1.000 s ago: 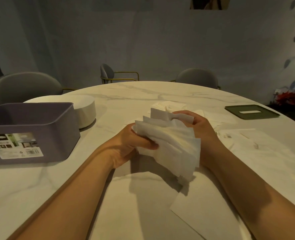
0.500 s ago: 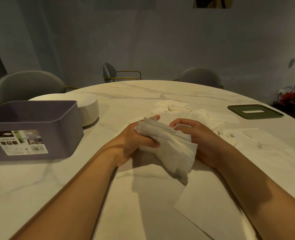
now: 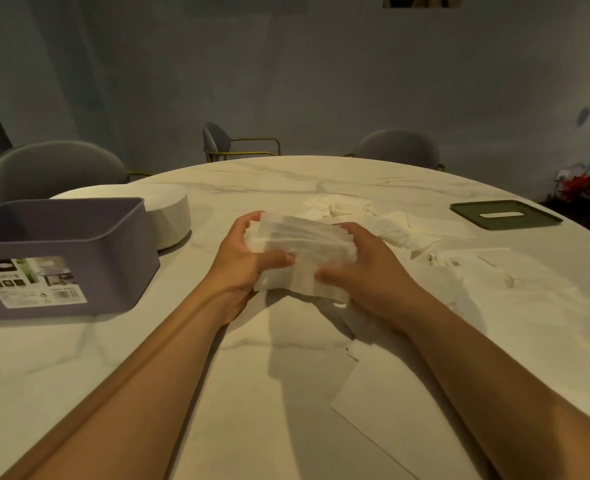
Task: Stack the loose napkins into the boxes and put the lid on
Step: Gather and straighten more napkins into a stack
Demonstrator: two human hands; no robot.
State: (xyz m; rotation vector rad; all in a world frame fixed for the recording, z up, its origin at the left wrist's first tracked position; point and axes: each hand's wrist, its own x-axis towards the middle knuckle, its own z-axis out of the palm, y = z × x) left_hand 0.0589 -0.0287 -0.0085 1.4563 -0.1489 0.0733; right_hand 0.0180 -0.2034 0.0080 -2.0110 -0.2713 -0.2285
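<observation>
A stack of white napkins [image 3: 304, 251] sits between both hands just above the table's middle. My left hand [image 3: 241, 265] grips its left end, thumb on top. My right hand [image 3: 366, 271] grips the right end, fingers curled round the far edge. The purple box [image 3: 61, 244] stands open at the left with a label on its front wall. A dark green lid [image 3: 504, 214] with a slot lies flat at the far right. More loose napkins [image 3: 390, 226] lie scattered behind and to the right of my hands.
A white round container [image 3: 169, 216] stands behind the purple box. Flat white sheets [image 3: 383, 403] lie near the front. The marble table [image 3: 286, 178] is round, with grey chairs [image 3: 51, 168] around its far side. A red plant [image 3: 584, 187] is at the right.
The napkin bundle has turned from hanging slanted to lying level between both hands. My right hand has moved onto its right end.
</observation>
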